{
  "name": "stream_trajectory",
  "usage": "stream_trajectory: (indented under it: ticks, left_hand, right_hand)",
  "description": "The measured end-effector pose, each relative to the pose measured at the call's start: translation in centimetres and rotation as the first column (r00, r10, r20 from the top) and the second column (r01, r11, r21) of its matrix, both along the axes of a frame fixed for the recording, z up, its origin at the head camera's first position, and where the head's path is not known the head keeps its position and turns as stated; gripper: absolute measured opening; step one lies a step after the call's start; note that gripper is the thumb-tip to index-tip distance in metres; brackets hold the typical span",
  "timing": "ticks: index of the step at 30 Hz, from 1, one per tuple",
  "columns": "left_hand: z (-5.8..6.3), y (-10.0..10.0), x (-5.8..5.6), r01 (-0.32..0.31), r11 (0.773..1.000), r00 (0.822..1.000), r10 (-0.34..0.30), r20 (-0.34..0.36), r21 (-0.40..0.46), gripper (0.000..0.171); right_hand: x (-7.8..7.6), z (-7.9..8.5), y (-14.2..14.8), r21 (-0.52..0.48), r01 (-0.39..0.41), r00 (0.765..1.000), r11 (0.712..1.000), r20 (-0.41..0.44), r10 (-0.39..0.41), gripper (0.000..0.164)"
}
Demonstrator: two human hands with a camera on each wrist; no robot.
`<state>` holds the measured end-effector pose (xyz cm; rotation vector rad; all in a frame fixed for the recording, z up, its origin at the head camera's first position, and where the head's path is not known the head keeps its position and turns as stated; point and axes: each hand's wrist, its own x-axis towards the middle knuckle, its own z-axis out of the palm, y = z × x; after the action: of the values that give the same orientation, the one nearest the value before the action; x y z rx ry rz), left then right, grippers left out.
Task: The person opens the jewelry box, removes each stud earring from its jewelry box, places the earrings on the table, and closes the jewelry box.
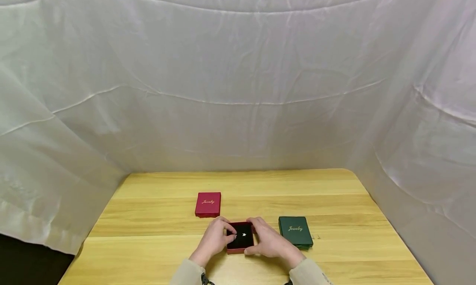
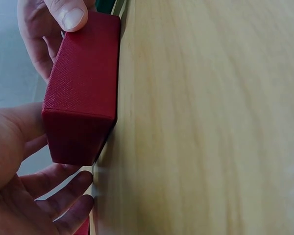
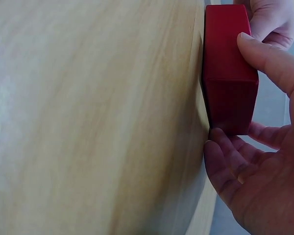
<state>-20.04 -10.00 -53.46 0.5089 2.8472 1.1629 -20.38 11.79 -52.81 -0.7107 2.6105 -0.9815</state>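
A small red jewelry box (image 1: 236,251) sits on the table without its lid, its black insert (image 1: 241,243) facing up. On the insert lies a silver star-shaped stud earring (image 1: 243,234). My left hand (image 1: 215,237) reaches over the box's left side, thumb and forefinger pinching a second tiny silver earring (image 1: 236,235) at the insert. My right hand (image 1: 268,240) grips the box from the right, thumb on the front wall and fingers toward the back. Both wrist views show the red box (image 2: 83,68) from outside; its wall (image 3: 228,46) hides the earrings.
A closed crimson box (image 1: 208,204) marked "Jewelry" lies behind and left of the hands. To the right is a closed dark green box (image 1: 296,230) with the same lettering. Pale cloth (image 1: 238,128) hangs around the wooden table (image 1: 148,219).
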Motion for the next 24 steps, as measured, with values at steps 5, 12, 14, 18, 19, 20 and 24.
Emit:
stream_trajectory:
  ticks: [5, 12, 14, 18, 19, 20, 24]
  left_hand:
    - [0.06, -0.02, 0.12, 0.004, 1.0, 1.0, -0.004, -0.001, -0.007, 0.005]
    - [0.2, -0.17, 0.2, 0.035, 0.999, 0.999, -0.034, 0.011, -0.017, 0.011]
    - [0.23, -0.24, 0.2, 0.047, 0.999, 0.999, -0.047, 0.008, -0.025, 0.012]
    - [0.29, -0.38, 0.21, 0.074, 0.997, 0.997, -0.074, 0.012, -0.019, 0.015]
    - [0.32, -0.42, 0.22, 0.079, 0.997, 0.997, -0.078, 0.016, -0.014, 0.015]
    - [0.35, -0.46, 0.24, 0.084, 0.996, 0.996, -0.084, 0.02, -0.008, 0.015]
    - [0.61, -0.63, 0.39, 0.095, 0.995, 0.995, -0.096, 0.037, 0.024, 0.014]
  right_hand:
    - [0.11, -0.09, -0.01, 0.002, -0.001, 1.0, 1.0, 0.003, 0.001, 0.09]
    - [0.14, -0.08, -0.03, -0.009, -0.004, 1.0, 1.0, 0.007, 0.004, 0.09]
    - [0.13, -0.04, -0.05, -0.012, -0.004, 1.0, 1.0, 0.006, 0.005, 0.089]
    - [0.16, 0.1, -0.03, -0.022, -0.008, 1.0, 1.0, 0.007, 0.008, 0.089]
    - [0.18, 0.15, -0.02, -0.023, -0.008, 1.0, 1.0, 0.008, 0.008, 0.089]
    - [0.18, 0.15, -0.01, -0.026, -0.008, 1.0, 1.0, 0.009, 0.008, 0.088]
    - [0.14, 0.23, 0.04, -0.023, -0.005, 1.0, 1.0, 0.008, 0.005, 0.089]
